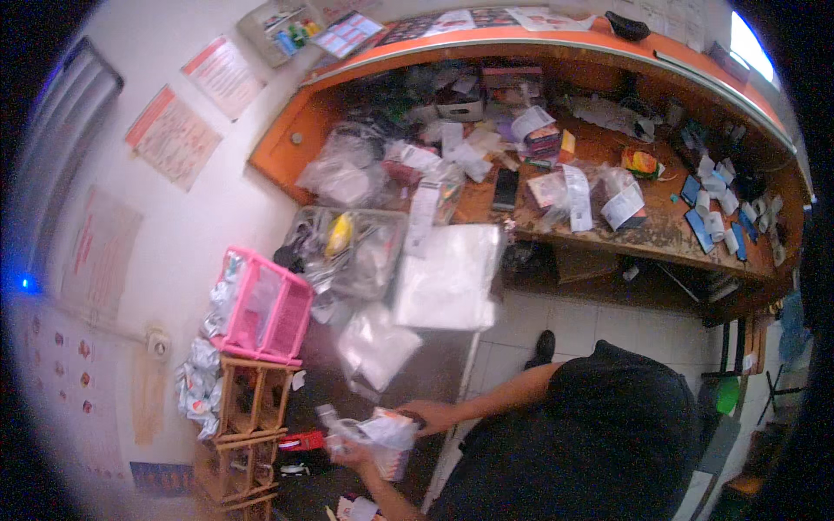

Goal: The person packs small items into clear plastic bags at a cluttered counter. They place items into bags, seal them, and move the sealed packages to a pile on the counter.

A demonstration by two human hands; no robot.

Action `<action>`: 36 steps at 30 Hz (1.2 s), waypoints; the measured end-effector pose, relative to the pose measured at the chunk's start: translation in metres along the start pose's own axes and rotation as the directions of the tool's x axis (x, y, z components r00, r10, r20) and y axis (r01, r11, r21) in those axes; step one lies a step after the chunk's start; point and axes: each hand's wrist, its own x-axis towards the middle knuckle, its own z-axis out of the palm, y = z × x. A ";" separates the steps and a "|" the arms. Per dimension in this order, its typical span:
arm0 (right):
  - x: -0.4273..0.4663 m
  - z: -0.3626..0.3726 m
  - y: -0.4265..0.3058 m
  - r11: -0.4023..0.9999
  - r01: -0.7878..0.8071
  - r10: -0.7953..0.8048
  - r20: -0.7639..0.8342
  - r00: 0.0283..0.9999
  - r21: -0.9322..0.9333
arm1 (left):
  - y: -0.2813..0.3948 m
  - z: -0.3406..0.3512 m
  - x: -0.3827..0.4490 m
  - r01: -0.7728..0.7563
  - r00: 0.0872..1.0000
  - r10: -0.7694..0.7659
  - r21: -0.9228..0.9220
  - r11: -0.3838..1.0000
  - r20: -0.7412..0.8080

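Over the dark table (430,371), both hands are on a small printed box in clear plastic (391,433), with a white slip of paper on top. My left hand (355,452) grips its near left side, where bunched plastic sticks out. At the upper right corner, the fingers of my right hand (427,417) close on it, partly hidden behind the package. Left of my left hand lies a red object (301,441), blurred. Clear plastic bags (378,345) lie beyond the hands, beside a stack of white plastic sheets or bags (448,277).
A pink plastic basket (267,309) stands on a wooden rack (254,397) by the wall. Past the bags is a divided clear tray (352,244). The orange counter (469,202) carries bagged packages, a phone (505,189) and paper rolls (713,225). Another printed package (358,508) lies near the bottom edge.
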 end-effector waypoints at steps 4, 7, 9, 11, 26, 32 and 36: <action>-0.012 -0.118 -0.030 0.998 0.030 -0.034 -0.065 0.997 -0.047 | 0.204 0.034 0.059 -0.067 0.962 0.082 0.066 0.996 -0.260; -0.029 -0.207 -0.056 0.982 0.162 -0.177 -0.184 0.967 -0.094 | 0.352 0.067 0.088 0.110 0.963 -0.128 -0.086 0.990 -0.239; -0.050 -0.270 -0.064 0.980 0.144 -0.182 -0.317 0.931 -0.140 | 0.441 0.108 0.093 0.206 0.944 -0.269 -0.292 0.934 -0.193; -0.074 -0.324 -0.075 0.960 -0.021 -0.128 -0.505 0.854 -0.280 | 0.447 0.159 0.098 0.190 0.956 -0.264 -0.420 0.888 -0.127; -0.406 -0.499 -0.011 0.741 -0.504 0.378 -0.896 -0.233 0.443 | 0.668 0.546 0.151 0.289 0.936 -0.098 -0.581 0.761 0.337; -0.403 -0.521 -0.030 0.596 -0.632 0.284 -0.867 -0.410 0.494 | 0.688 0.663 0.192 0.312 0.879 0.001 -0.575 0.756 0.477; -0.344 -0.548 -0.009 0.696 -0.464 0.437 -0.837 -0.331 0.547 | 0.715 0.730 0.205 0.208 0.920 0.029 -0.553 0.807 0.390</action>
